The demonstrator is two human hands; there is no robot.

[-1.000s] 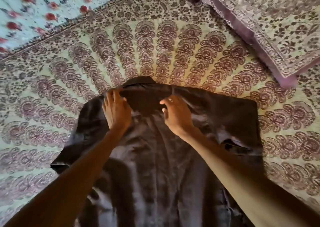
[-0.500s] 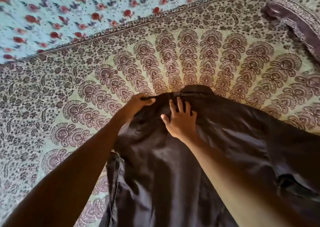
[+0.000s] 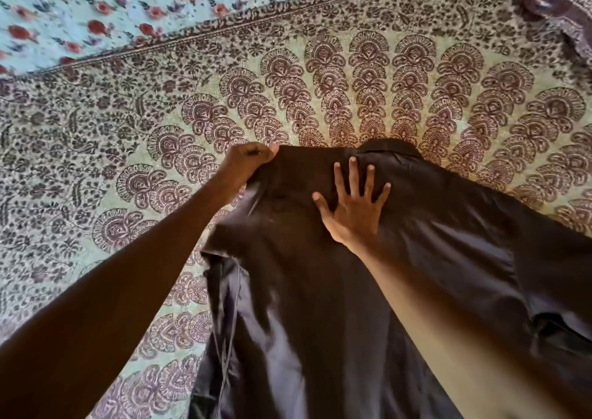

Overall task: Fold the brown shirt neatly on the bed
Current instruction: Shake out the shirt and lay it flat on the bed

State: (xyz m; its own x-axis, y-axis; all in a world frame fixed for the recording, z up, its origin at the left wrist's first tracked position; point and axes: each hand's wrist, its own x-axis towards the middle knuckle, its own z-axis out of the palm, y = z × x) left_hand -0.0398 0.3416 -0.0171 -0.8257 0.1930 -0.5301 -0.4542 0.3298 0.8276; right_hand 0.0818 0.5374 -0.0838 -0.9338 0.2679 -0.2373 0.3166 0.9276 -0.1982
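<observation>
Head view, read from left to right. At the upper left lies a pale blue sheet (image 3: 96, 18) printed with red flowers; its lower border meets the patterned bedspread (image 3: 128, 114), a light green cloth with dark floral edging and a fan of maroon paisley motifs that covers the bed across the rest of the frame. The left forearm enters from the lower left corner and rises diagonally. The left hand (image 3: 246, 165) is closed into a fist-like grip, its fingers curled round a gather of cloth at the near-left shoulder edge of the brown shirt (image 3: 304, 306), just left of the collar; the thumb tip shows at the top of the fold. The shirt lies spread on the bedspread in the centre and lower right, collar (image 3: 390, 149) pointing away from the wearer of the camera, body running down to the lower edge. Along its left margin a straight seam runs downward, and the cloth there is blurred. The right hand (image 3: 352, 213) rests palm down on the upper part of the shirt, just below the collar, with all fingers straight and spread wide; it presses the cloth flat and clasps nothing. The right forearm crosses the shirt toward the lower right corner. Further right the shirt's sleeve (image 3: 551, 258) extends to the frame edge, creased near its opening. At the upper right corner the edge of a pillow (image 3: 563, 18) with a maroon border rests on the bedspread, well apart from the shirt
</observation>
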